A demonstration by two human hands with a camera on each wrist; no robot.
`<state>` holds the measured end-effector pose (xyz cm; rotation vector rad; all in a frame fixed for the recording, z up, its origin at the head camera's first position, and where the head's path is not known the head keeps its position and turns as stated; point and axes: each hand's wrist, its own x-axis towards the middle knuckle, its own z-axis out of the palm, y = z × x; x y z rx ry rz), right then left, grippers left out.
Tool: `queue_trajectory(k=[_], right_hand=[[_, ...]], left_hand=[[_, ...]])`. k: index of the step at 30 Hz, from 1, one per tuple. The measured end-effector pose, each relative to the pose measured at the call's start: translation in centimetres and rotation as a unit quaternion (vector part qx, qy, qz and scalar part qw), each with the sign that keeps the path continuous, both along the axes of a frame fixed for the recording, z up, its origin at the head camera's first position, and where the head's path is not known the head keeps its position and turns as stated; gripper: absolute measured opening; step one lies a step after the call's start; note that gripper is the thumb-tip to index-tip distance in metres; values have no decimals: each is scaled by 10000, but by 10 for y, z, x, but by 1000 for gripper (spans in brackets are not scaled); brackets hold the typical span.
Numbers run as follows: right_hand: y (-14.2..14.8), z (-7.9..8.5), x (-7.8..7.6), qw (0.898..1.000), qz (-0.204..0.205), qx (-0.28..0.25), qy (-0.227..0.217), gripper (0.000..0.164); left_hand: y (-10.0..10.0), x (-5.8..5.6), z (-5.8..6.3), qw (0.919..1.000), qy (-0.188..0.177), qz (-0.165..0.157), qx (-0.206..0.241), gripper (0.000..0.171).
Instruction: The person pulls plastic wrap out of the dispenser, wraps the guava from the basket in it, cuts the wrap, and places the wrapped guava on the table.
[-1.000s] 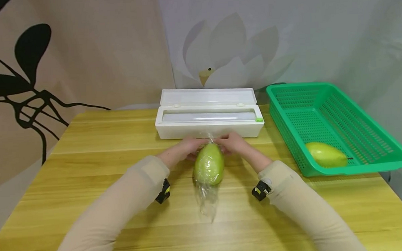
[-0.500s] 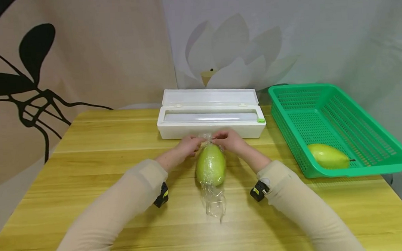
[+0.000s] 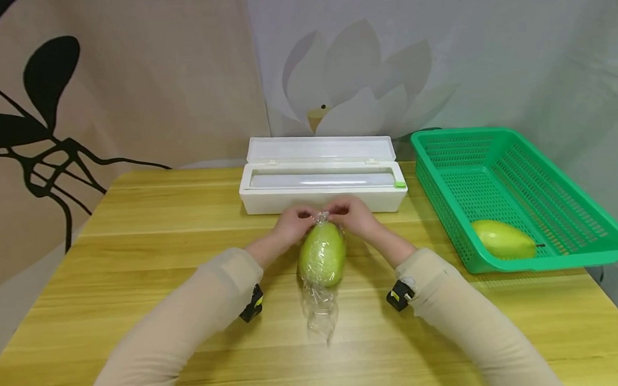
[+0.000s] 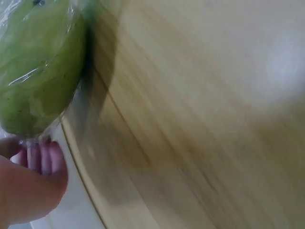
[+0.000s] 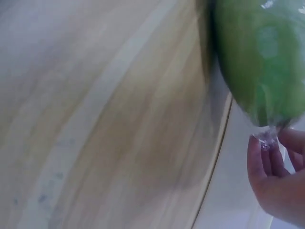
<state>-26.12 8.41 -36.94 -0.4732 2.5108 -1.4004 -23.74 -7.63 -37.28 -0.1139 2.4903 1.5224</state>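
Note:
A green pear (image 3: 322,254) wrapped in clear cling film lies in the middle of the wooden table. A loose tail of cling film (image 3: 321,313) trails from its near end. At its far end the film is gathered into a short twist (image 5: 267,137). My left hand (image 3: 293,223) pinches this twist from the left, thumb and fingers curled at it. From the other side my right hand (image 3: 352,215) pinches the same bunch, its fingertips close to the left ones. The left wrist view shows the wrapped pear just above the curled fingers (image 4: 46,157).
Behind the hands stands a white cling film dispenser (image 3: 322,201), its lid raised and a green slider (image 3: 399,184) at its right end. A green plastic basket (image 3: 442,224) on the right holds an unwrapped yellow-green pear (image 3: 504,240). A patterned curtain (image 3: 179,78) hangs behind the table.
Both hands have risen slightly and drawn together at the pear's far end, where the film now looks more tightly bunched. The loose tail has shifted a little.

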Motion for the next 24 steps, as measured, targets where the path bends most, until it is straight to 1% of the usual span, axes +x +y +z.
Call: queue_trajectory(k=[2, 3, 4, 6, 9, 10, 12, 14, 16, 17, 19, 21, 23, 24], right_hand=[[0, -1, 0, 9996, -33, 150, 238, 22], [0, -1, 0, 9991, -44, 210, 354, 20], [0, -2, 0, 9985, -72, 274, 469, 18], [0, -2, 1, 9973, -163, 366, 613, 16], [1, -1, 3, 9974, -226, 366, 582, 16], [2, -1, 3, 9979, -187, 302, 536, 17], [5, 1, 4, 9992, -59, 149, 359, 19], [12, 2, 3, 9994, 281, -27, 192, 23], [21, 4, 2, 9964, 828, -154, 68, 30], [25, 6, 2, 9932, 1152, -190, 16, 34], [36, 9, 2, 9837, 1789, -127, -138, 42], [44, 12, 2, 9715, 2352, 28, -279, 50], [49, 15, 2, 9607, 2738, 253, -379, 62], [51, 14, 3, 9576, 2826, 395, -400, 68]], left_hand=[[-1, 1, 1, 9994, 333, -108, -73, 23], [-2, 1, 0, 9986, 480, -219, -84, 23], [-4, 1, 0, 9973, 630, -373, -91, 24], [-8, 1, -1, 9944, 762, -728, 43, 29], [-14, 2, -1, 9892, 796, -1223, 157, 37], [-15, 2, -2, 9880, 791, -1318, 163, 39], [-17, 5, -1, 9865, 864, -1389, 69, 40], [-16, 7, -2, 9866, 957, -1323, -52, 37], [-16, 9, -1, 9859, 1089, -1262, -161, 32], [-16, 10, -2, 9852, 1154, -1255, -185, 30], [-16, 12, -2, 9833, 1279, -1272, -252, 27], [-16, 14, -2, 9810, 1390, -1312, -325, 24], [-17, 15, -3, 9792, 1474, -1324, -443, 22], [-18, 15, -3, 9789, 1483, -1312, -509, 21]])
